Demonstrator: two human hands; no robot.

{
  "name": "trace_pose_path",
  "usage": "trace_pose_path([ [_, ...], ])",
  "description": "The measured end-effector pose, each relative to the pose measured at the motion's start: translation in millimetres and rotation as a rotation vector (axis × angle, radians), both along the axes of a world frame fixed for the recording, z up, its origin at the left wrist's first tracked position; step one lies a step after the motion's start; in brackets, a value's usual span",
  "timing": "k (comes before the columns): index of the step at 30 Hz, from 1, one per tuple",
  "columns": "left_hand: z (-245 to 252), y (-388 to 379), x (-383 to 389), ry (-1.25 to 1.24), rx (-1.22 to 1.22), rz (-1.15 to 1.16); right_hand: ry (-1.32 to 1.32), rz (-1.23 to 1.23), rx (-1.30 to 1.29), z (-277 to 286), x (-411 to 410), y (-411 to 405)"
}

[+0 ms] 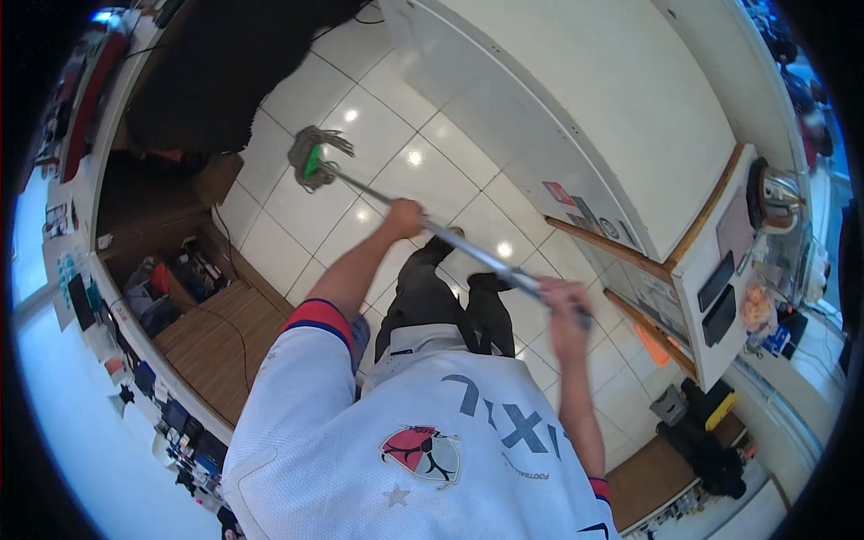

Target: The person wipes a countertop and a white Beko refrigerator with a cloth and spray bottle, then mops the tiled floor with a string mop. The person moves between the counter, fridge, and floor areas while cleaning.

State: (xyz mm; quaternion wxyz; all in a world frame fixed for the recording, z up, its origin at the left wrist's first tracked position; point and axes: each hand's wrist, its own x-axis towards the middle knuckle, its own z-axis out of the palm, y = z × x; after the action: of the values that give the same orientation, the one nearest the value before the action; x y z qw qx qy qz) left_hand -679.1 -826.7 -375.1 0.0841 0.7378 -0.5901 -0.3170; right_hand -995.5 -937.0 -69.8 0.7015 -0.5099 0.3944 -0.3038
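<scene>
A string mop with grey strands point(305, 150) and a green socket point(312, 162) rests on the white tiled floor point(432, 172), beyond my feet to the left. Its long metal handle point(472, 251) slants back towards me, down to the right. Partway along the shaft, my left hand point(405, 219) is wrapped around it. My right hand point(565, 300), slightly blurred, grips the handle near its upper end. Both hands are apart on the same pole.
A dark cloth point(196, 74) hangs at the upper left. Below it an open compartment point(179, 283) holds bags and small items. A white cabinet point(540, 115) stands at the right, with a kettle point(776, 196) and two phones point(717, 297) beside it. Cables run along the left counter.
</scene>
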Motion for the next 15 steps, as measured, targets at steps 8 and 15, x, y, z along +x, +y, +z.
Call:
trace_pose_path([
  [8, 12, 8, -32, -0.154, 0.293, 0.041, 0.135, 0.118, -0.060, 2, -36, 8],
  [15, 126, -148, -294, 0.313, -0.246, 0.026, 0.029, -0.156, -0.303, 176, -204, -101],
])
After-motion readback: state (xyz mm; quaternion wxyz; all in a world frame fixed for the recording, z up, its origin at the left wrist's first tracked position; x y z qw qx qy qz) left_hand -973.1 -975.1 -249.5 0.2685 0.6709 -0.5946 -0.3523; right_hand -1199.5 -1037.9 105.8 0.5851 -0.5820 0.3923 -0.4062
